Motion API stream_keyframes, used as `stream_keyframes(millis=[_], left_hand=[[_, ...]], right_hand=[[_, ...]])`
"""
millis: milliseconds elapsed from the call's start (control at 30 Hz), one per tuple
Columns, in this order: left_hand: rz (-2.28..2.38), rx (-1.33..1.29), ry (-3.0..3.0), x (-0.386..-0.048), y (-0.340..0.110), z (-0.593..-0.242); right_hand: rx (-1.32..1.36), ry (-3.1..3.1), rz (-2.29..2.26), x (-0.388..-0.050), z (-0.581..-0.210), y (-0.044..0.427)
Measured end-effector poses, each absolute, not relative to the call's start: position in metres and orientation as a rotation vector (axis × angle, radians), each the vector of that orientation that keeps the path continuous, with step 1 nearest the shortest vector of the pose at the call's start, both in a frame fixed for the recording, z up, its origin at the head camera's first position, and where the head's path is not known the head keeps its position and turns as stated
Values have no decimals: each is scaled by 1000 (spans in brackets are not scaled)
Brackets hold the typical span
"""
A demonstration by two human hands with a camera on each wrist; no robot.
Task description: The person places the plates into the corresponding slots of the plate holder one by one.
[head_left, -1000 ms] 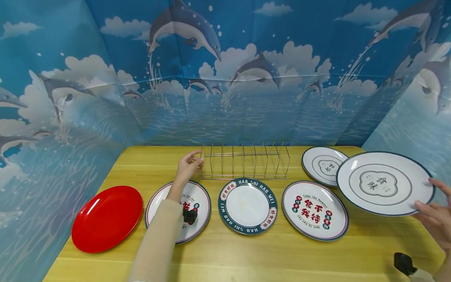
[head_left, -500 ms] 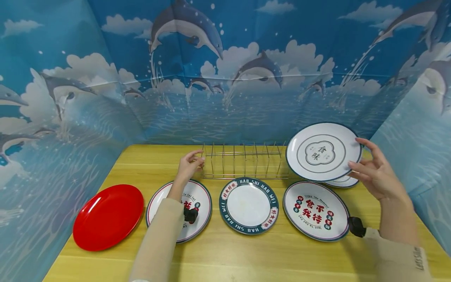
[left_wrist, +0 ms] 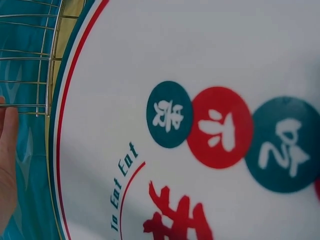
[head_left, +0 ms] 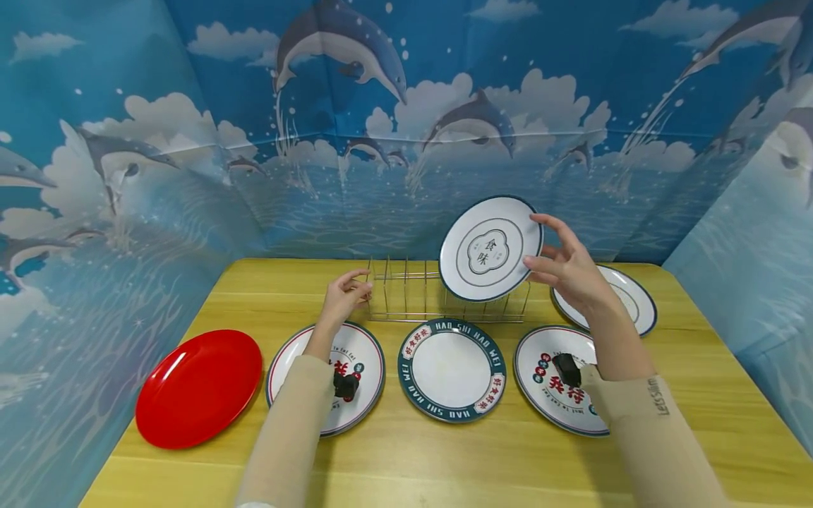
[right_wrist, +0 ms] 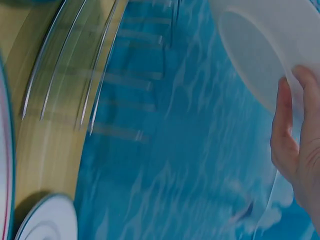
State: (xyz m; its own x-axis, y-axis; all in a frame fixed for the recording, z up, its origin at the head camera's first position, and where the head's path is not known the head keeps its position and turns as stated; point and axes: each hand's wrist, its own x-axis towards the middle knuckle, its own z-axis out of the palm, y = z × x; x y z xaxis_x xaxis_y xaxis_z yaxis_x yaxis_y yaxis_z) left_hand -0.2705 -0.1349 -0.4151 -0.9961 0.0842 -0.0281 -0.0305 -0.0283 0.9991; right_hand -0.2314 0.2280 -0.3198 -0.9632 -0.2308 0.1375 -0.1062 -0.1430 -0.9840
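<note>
My right hand (head_left: 568,271) pinches the right edge of a white plate with a dark blue rim (head_left: 466,264), held tilted above the right part of the wire rack (head_left: 406,314). In the right wrist view the fingers and thumb of the right hand (right_wrist: 302,135) grip the edge of the plate (right_wrist: 265,45), away from the rack wires (right_wrist: 90,90). At the rack's left end my left hand (head_left: 341,300) curls its fingers round the end wire. The left wrist view shows part of the left hand (left_wrist: 7,165) at the wire rack (left_wrist: 48,60).
A red plate (head_left: 198,388) lies at the left. A red-lettered plate (head_left: 362,346), a green-rimmed plate (head_left: 451,370) and another lettered plate (head_left: 533,384) lie in front of the rack. A blue-rimmed plate (head_left: 641,303) rests at the back right. A dolphin-print cloth (head_left: 394,204) hangs behind.
My right hand has carried the blue-rimmed plate from the far right leftward to above the rack, and the plate is more upright. My left hand has stayed at the rack's left end.
</note>
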Motion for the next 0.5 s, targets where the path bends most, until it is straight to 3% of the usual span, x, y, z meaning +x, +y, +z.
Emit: stream_keyframes(millis=[500], left_hand=[[2200,87,2178,-284,-139,-436]], right_hand=[[-350,2157,-2090,-262,-320,139]])
